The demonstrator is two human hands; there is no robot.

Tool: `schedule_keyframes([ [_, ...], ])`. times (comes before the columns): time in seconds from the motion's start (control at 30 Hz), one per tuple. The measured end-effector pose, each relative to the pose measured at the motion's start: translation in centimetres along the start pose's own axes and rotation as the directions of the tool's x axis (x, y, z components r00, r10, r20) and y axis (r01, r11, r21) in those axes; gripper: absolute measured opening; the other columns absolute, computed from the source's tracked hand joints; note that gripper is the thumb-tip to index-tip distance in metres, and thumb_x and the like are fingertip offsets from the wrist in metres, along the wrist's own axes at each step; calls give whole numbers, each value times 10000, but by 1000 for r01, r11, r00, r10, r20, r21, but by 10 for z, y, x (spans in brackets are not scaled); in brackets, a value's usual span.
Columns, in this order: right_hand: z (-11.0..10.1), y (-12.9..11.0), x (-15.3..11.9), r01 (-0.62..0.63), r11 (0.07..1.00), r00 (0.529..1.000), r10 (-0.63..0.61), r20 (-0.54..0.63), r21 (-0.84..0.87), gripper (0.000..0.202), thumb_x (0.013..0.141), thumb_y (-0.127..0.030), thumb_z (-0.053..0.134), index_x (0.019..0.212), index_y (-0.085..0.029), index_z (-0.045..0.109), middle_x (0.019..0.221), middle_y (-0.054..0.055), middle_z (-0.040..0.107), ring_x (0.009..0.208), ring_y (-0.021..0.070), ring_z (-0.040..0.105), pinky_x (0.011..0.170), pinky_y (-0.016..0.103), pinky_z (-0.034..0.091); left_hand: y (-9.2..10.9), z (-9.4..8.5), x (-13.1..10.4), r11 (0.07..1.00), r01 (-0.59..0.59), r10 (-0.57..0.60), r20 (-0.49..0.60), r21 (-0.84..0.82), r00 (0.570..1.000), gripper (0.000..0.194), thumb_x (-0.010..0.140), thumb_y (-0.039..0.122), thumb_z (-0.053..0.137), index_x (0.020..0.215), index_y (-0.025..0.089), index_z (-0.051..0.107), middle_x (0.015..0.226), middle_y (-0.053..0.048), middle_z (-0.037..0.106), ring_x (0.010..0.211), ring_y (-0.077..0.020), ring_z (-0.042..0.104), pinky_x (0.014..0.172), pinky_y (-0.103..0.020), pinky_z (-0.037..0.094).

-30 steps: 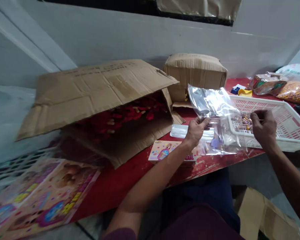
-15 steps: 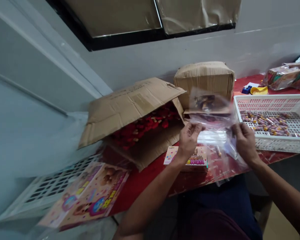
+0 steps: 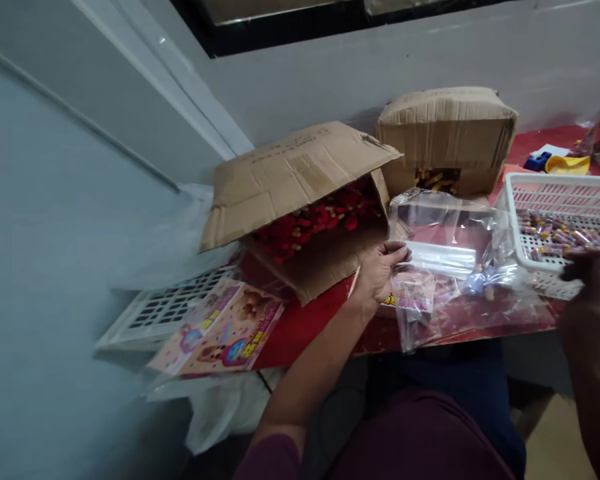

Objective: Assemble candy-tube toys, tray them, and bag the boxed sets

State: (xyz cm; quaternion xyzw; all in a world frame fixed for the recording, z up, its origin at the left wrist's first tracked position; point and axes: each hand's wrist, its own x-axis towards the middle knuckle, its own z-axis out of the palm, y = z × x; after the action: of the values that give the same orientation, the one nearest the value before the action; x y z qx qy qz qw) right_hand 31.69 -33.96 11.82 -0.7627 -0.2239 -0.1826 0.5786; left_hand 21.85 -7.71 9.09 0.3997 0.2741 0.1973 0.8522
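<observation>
My left hand [image 3: 381,273] pinches the left edge of a clear plastic bag [image 3: 445,227] at the middle of the table. A shiny whitish strip [image 3: 441,259] and a small pale-blue object [image 3: 474,283] show in or behind the bag's film; I cannot tell which. Under the bag's lower left part lies a printed pink box [image 3: 414,291], partly covered. My right hand [image 3: 597,280], smeared by motion, is over the near edge of a white plastic basket [image 3: 526,248]. Inside that basket lie many small purple tubes with yellow ends [image 3: 570,235]. The right fingers are too blurred to read.
An open cardboard box [image 3: 300,170] of small red pieces stands left, and a second box [image 3: 445,137] with yellowish pieces stands behind. Printed cartons [image 3: 220,327] lie at the left table edge beside a white grid crate [image 3: 160,307]. Blue and yellow items [image 3: 567,165] sit behind the basket.
My right hand has let go of the bag and moved right to the basket. My left hand still pinches the bag, which now lies lower and spread out. The view has shifted.
</observation>
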Motion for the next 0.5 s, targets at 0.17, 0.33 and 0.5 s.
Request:
schedule_keyframes([
  [0.17, 68, -11, -32, -31, 997, 890, -7, 457, 75, 328, 898, -523, 672, 949, -201, 646, 839, 60, 700, 669, 173, 624, 594, 310, 475, -18, 21, -20, 1000, 1, -6, 168, 30, 986, 389, 691, 205, 896, 856, 165, 546, 856, -48, 759, 759, -176, 741, 688, -271, 576],
  [0.33, 101, 16, -32, -88, 989, 897, 27, 442, 117, 292, 952, -473, 597, 824, -213, 560, 713, 21, 648, 629, 155, 583, 602, 289, 419, -12, 13, -22, 989, -129, 124, 77, 70, 989, 509, 546, 272, 966, 843, 161, 568, 746, -15, 735, 627, -136, 688, 613, -241, 554],
  [0.5, 81, 2, -29, -162, 974, 838, 51, 543, 157, 366, 979, -533, 545, 808, -211, 572, 709, 20, 637, 630, 158, 572, 610, 298, 422, -7, 4, -14, 954, -295, 300, -100, 60, 949, 564, 441, 254, 987, 804, 165, 566, 700, 47, 672, 577, -91, 622, 594, -220, 529],
])
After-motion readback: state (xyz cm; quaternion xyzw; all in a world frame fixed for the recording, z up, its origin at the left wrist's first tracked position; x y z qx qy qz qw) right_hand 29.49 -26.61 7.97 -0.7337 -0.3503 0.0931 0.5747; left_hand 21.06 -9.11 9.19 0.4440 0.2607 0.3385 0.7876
